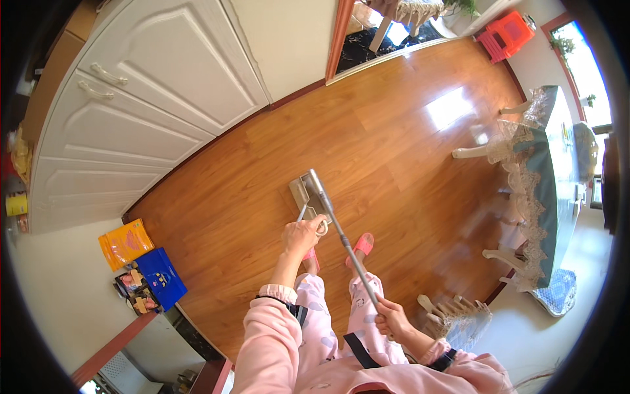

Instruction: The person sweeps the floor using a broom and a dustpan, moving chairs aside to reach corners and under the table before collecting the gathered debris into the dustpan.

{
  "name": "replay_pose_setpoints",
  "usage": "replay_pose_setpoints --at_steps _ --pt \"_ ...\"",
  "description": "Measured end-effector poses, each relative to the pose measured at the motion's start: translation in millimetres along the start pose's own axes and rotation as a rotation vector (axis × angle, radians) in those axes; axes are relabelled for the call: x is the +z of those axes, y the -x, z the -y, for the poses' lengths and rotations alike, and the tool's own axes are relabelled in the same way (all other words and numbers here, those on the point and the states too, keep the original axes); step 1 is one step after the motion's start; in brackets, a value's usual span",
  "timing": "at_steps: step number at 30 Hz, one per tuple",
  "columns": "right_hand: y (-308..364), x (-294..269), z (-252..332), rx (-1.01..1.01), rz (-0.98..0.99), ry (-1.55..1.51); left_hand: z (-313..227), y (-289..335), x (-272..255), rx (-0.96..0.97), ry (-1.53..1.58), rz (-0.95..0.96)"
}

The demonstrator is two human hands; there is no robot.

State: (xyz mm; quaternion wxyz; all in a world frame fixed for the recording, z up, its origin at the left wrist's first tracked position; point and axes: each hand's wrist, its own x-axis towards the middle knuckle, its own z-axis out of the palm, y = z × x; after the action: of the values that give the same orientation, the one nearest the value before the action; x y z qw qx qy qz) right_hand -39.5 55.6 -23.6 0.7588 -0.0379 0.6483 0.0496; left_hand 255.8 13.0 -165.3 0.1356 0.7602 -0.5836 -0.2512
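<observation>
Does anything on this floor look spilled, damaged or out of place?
Nothing clearly stands out. The bright white patch on the glossy brown wood-plank floor might catch your eye, but it looks like reflected light rather than a spill.

We'd call this someone's home, no question. Check the glossy wood-plank floor [367, 144], the white cabinet [154, 72] with moulded panel doors, and that table [563, 171] wearing a green cloth [541, 197] with frilly lace, curved legs [469, 152] and all. We've also got pink slippers [365, 243] and pyjama-style pink clothes [272, 335], plus a leafy plant [563, 44] by the window [587, 72]. Can't pin down which room, though.
</observation>
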Motion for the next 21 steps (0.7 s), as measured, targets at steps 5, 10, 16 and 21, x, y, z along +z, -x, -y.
replay_pose_setpoints --at_steps 5,10,16,21 --pt "24 -33 23 -0.162 -0.128 0.166 13 16 3 -0.005 0.023 -0.041" --pt "-41 -41 60 -0.312 -0.233 0.391 22 28 8 -0.067 0.04 -0.095" --pt "-64 -1 -12 -0.286 -0.264 0.533 21 28 -1 -0.269 0.005 -0.049" --pt "-4 -1 -5 0.029 0.061 0.023 34 35 10 -0.215 0.045 -0.108"
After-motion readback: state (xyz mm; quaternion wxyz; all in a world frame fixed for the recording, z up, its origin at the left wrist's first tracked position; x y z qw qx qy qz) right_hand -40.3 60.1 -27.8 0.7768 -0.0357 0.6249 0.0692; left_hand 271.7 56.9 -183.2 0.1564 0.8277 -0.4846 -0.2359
